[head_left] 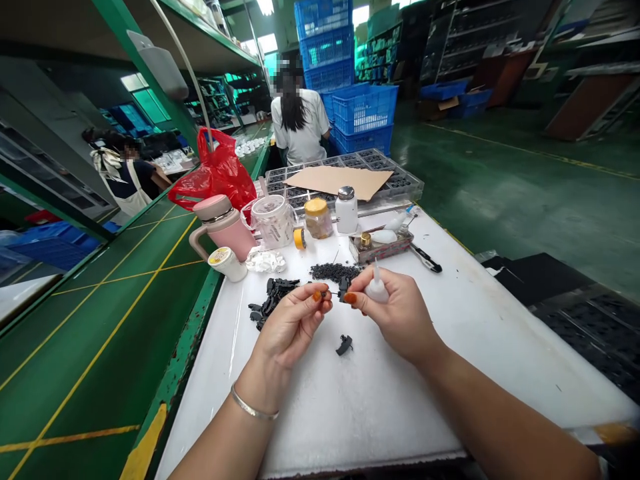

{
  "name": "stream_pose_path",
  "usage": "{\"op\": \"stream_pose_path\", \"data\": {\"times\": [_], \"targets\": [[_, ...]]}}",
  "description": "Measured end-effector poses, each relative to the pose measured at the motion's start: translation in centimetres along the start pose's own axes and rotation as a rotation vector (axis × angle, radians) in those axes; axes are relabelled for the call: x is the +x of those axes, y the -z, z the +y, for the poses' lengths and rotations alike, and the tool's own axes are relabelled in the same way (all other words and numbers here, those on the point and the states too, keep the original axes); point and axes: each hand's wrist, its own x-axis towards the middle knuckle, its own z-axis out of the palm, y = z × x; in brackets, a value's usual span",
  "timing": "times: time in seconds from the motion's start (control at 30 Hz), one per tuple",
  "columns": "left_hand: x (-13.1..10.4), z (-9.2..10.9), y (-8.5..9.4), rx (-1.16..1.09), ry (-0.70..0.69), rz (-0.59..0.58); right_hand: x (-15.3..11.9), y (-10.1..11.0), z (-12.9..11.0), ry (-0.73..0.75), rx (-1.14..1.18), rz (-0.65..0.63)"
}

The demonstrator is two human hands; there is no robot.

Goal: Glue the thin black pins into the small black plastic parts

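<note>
My left hand (295, 323) is closed in a pinch at the middle of the white table, its thumb and forefinger on a small dark piece (324, 294), too small to name. Facing it, my right hand (400, 307) grips a black plastic part (344, 288) at its fingertips. The same hand also holds a white squeeze bottle (377, 289), its thin nozzle pointing up. A thin dark line spans the gap between the two hands' pieces. Another black plastic part (344, 345) lies below on the table. Behind my hands are a pile of black parts (277, 293) and a heap of small black rings (334, 271).
Along the table's back stand a pink mug (233, 233), a plastic cup (273, 223), a yellow-lidded jar (319, 220) and a white bottle (347, 212). A small tray (383, 248) and a cutter knife (427, 259) lie right. A green conveyor (115, 293) runs left; people sit beyond.
</note>
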Motion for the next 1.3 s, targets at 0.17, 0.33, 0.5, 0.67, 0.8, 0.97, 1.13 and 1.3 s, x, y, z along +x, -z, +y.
{"op": "stream_pose_path", "data": {"times": [0.17,0.33,0.5,0.67,0.8,0.97,1.13,1.3], "targets": [[-0.2,-0.5,0.0,-0.054,0.032,-0.016,-0.3,-0.2,-0.1,0.043,-0.066,0.007],[-0.3,-0.8,0.1,-0.038,0.022,-0.036,-0.6,-0.4,-0.1,0.135,-0.198,0.005],[-0.3,-1.0,0.2,-0.034,0.001,-0.036,-0.6,-0.4,0.2,0.243,-0.288,0.002],[-0.4,-1.1,0.0,-0.010,-0.023,0.016,-0.6,-0.5,0.3,0.240,-0.297,-0.019],[-0.4,-1.0,-0.3,0.008,-0.063,0.072,-0.6,-0.5,0.1,0.152,-0.258,-0.015],[-0.4,-1.0,-0.5,0.060,-0.126,0.146,-0.3,-0.7,-0.1,-0.002,-0.161,-0.020],[-0.4,-1.3,-0.4,0.134,-0.211,0.171,-0.1,-0.6,-0.2,-0.121,-0.055,-0.047],[-0.6,-1.5,-0.6,0.248,-0.345,0.228,0.0,-0.6,-0.2,-0.152,0.033,-0.063]]}}
